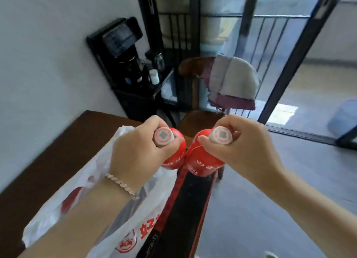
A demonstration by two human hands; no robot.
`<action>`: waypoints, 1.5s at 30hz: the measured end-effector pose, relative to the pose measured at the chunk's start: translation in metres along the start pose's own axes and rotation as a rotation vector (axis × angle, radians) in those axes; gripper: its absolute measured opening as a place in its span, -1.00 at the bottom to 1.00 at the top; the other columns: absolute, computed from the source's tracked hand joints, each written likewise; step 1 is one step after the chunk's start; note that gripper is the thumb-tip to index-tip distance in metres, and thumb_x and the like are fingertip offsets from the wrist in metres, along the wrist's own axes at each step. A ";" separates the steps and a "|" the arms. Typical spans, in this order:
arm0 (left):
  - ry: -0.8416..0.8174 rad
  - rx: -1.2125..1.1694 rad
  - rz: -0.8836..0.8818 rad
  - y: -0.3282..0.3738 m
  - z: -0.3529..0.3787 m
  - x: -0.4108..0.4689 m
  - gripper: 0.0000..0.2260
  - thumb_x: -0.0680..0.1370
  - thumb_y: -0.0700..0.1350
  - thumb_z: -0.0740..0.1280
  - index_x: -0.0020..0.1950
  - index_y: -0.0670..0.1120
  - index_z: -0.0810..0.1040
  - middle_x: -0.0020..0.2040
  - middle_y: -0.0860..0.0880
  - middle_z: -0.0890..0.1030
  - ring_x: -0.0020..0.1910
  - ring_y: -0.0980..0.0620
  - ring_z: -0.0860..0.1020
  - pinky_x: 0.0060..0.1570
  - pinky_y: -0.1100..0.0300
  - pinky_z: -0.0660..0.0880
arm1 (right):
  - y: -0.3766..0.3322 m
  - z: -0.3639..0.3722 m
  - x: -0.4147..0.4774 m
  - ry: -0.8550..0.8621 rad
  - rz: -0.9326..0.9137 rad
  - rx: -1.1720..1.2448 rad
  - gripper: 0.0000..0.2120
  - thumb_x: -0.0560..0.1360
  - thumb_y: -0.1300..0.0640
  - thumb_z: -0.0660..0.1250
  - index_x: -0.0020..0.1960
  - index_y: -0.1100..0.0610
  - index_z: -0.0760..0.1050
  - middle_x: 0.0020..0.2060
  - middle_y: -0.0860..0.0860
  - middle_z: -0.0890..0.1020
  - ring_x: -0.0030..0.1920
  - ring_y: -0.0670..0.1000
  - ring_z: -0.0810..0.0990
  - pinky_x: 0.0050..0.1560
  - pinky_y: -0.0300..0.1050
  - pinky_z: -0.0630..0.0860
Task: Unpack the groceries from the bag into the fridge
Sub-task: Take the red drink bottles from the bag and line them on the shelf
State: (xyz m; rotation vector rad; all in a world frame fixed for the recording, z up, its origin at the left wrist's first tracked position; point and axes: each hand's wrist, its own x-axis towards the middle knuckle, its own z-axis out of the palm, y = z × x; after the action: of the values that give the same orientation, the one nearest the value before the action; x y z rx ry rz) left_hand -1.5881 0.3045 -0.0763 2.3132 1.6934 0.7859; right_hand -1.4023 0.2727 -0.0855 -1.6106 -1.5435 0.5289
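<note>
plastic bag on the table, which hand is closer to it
Left. The left hand, gripping a red bottle, is right over the plastic bag; the right hand grips a second red bottle off to the bag's right, clear of it.

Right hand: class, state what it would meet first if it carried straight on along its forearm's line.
Probably the red bottle gripped by the left hand, close beside it; depth unclear.

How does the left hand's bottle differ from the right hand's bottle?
The left bottle hangs by the white bag; the right bottle hangs clear of it. The left hand covers more of its bottle than the right hand does. Both are red with pale caps, gripped at the neck.
</note>
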 end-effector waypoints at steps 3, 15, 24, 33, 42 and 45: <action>-0.053 -0.011 0.164 0.076 0.032 0.021 -0.72 0.31 0.28 0.33 -0.27 0.11 0.43 -0.47 0.21 0.47 -0.33 0.24 0.51 -0.44 0.49 0.22 | 0.036 -0.075 -0.014 0.170 0.052 -0.034 -0.77 0.17 -0.21 0.40 -0.32 -0.10 0.49 -0.43 -0.20 0.57 -0.33 -0.17 0.57 -0.38 -0.31 0.51; -0.504 -0.210 0.598 0.480 0.232 0.038 -0.76 0.38 0.22 0.37 -0.07 0.14 0.48 -0.15 0.14 0.58 -0.14 0.09 0.55 -0.13 0.21 0.52 | 0.236 -0.431 -0.137 0.496 0.588 -0.408 -0.73 0.25 -0.15 0.47 -0.26 0.01 0.51 -0.35 -0.10 0.60 -0.23 -0.06 0.57 -0.24 -0.19 0.45; -0.554 -0.256 0.904 0.746 0.337 0.025 -0.76 0.38 0.24 0.35 -0.15 0.11 0.47 -0.17 0.05 0.61 -0.19 0.03 0.55 -0.31 0.26 0.41 | 0.334 -0.655 -0.229 0.751 0.912 -0.576 -0.75 0.28 -0.15 0.45 -0.26 -0.03 0.45 -0.21 -0.07 0.61 -0.11 0.01 0.58 -0.21 -0.21 0.35; -0.679 -0.443 1.167 1.000 0.416 0.030 -0.72 0.35 0.26 0.37 -0.22 0.07 0.49 -0.26 0.10 0.57 -0.26 0.07 0.55 -0.36 0.26 0.41 | 0.400 -0.860 -0.265 1.060 1.063 -0.632 -0.75 0.29 -0.08 0.46 -0.27 0.07 0.51 -0.26 -0.01 0.64 -0.20 0.01 0.59 -0.30 -0.19 0.41; -0.713 -0.713 1.271 1.268 0.455 0.022 -0.79 0.43 0.18 0.33 -0.08 0.08 0.47 -0.20 0.05 0.59 -0.21 0.03 0.58 -0.25 0.22 0.52 | 0.437 -1.050 -0.301 1.281 1.177 -0.684 -0.76 0.34 -0.11 0.44 -0.24 0.03 0.50 -0.27 -0.06 0.60 -0.23 -0.07 0.57 -0.32 -0.17 0.43; -0.707 -0.759 1.290 1.340 0.470 0.011 -0.77 0.45 0.18 0.31 -0.05 0.05 0.47 -0.25 0.07 0.54 -0.23 0.02 0.56 -0.25 0.20 0.54 | 0.452 -1.102 -0.316 1.325 1.177 -0.701 -0.73 0.38 -0.10 0.41 -0.21 0.11 0.53 -0.31 -0.04 0.60 -0.26 -0.07 0.57 -0.35 -0.19 0.40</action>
State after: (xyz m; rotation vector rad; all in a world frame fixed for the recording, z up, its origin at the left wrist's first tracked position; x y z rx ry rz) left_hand -0.2288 -0.0633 0.1056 2.3477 -0.4583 0.4529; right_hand -0.3227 -0.2858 0.1158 -2.4623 0.3665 -0.5807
